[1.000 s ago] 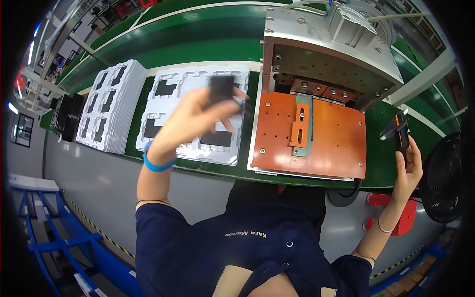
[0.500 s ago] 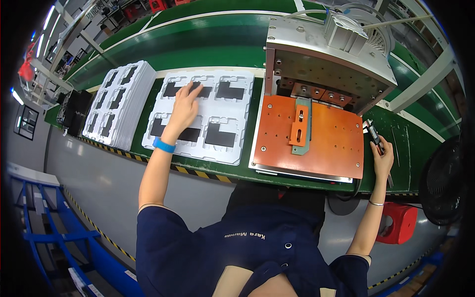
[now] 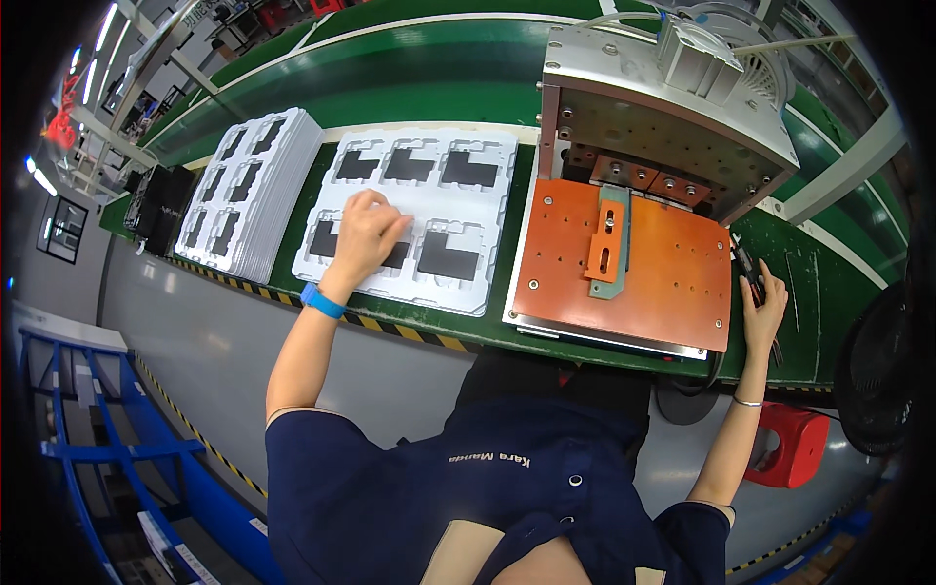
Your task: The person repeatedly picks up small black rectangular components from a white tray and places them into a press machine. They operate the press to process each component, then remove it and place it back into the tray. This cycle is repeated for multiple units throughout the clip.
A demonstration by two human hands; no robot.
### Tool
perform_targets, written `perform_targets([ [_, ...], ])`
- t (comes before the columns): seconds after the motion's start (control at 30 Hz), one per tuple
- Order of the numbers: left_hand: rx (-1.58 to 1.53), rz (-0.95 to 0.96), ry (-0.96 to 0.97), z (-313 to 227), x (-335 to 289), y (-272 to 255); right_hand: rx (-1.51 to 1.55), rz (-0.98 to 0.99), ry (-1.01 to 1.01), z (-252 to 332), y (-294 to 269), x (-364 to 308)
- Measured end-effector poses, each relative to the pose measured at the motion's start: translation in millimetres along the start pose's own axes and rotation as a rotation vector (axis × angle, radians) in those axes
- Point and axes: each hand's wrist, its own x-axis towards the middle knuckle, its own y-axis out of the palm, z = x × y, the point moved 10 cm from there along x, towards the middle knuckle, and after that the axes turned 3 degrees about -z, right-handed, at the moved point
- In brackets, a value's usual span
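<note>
Above the middle of a white plastic tray (image 3: pixel 409 207) hovers my left hand (image 3: pixel 366 239), its fingers curled in and nothing visible in them. Flat black L-shaped pieces (image 3: pixel 448 258) lie in the tray's pockets, and my hand and wrist partly cover those in the front row. At the right of the orange-topped press, my right hand (image 3: pixel 766 307) is closed around what looks like a black and silver caliper (image 3: pixel 747 261) low over the green bench. My palm hides the middle of that tool, and a thin metal end shows past the wrist.
A metal press (image 3: pixel 673 136) with an orange base plate (image 3: pixel 663 283) stands between my hands. To the left is a stack of white trays (image 3: pixel 239 195) beside a black box (image 3: pixel 156 210). A black fan (image 3: pixel 873 370) and a red stool (image 3: pixel 785 444) are at the right.
My left hand has drawn back from a far-row black piece toward the tray's middle, and its fingers have curled. My right hand and the caliper have shifted slightly, closer to the press.
</note>
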Motion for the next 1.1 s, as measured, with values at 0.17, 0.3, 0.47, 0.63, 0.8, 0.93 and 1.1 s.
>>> perform_targets([
  [0.17,0.059,0.078,0.068,-8,1,14,0.066,-0.071,0.004,-3,-10,-3],
  [0.3,0.104,0.075,0.087,-3,-4,11,0.153,-0.141,0.06,-5,-15,-3],
  [0.47,0.059,-0.135,0.011,-18,30,-42,0.285,-0.258,0.172,-9,-35,-10],
  [0.63,-0.268,-0.083,0.35,-180,114,-42,0.36,-0.379,0.063,59,-95,-4],
  [0.8,-0.347,0.087,0.533,-310,143,16,0.522,-0.366,-0.123,164,-138,-8],
  [0.93,-0.409,0.096,0.554,-320,148,62,0.486,-0.068,-0.339,209,-128,-8],
  [1.1,-0.435,0.015,0.575,-293,139,33,0.52,0.211,-0.343,217,-85,-8],
])
